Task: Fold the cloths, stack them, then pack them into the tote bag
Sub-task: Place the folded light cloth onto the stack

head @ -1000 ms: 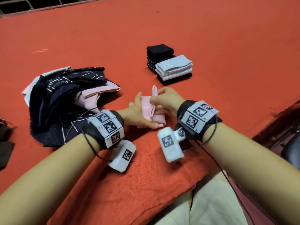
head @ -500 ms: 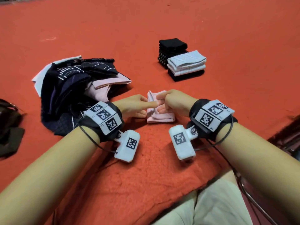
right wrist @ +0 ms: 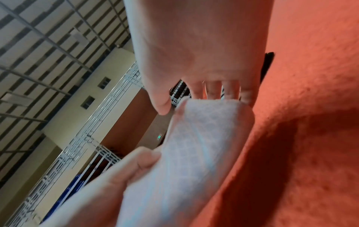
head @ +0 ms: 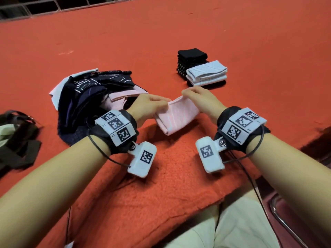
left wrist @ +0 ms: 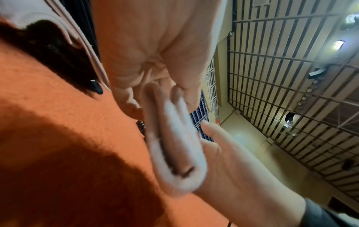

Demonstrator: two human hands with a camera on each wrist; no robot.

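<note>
Red blanket [head: 179, 29] underneath, heap of unfolded cloths [head: 89, 97] at nine o'clock, folded stack [head: 206, 72] at one o'clock, pink cloth [head: 176, 116] at centre, lifted, pinched at opposite ends by left hand [head: 148, 106] and right hand [head: 202, 100].

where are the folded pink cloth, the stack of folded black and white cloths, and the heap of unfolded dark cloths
folded pink cloth [head: 176, 116], head view, middle of its top face
stack of folded black and white cloths [head: 206, 69], head view, top white cloth
heap of unfolded dark cloths [head: 84, 102], head view, dark fabric at its middle
</note>
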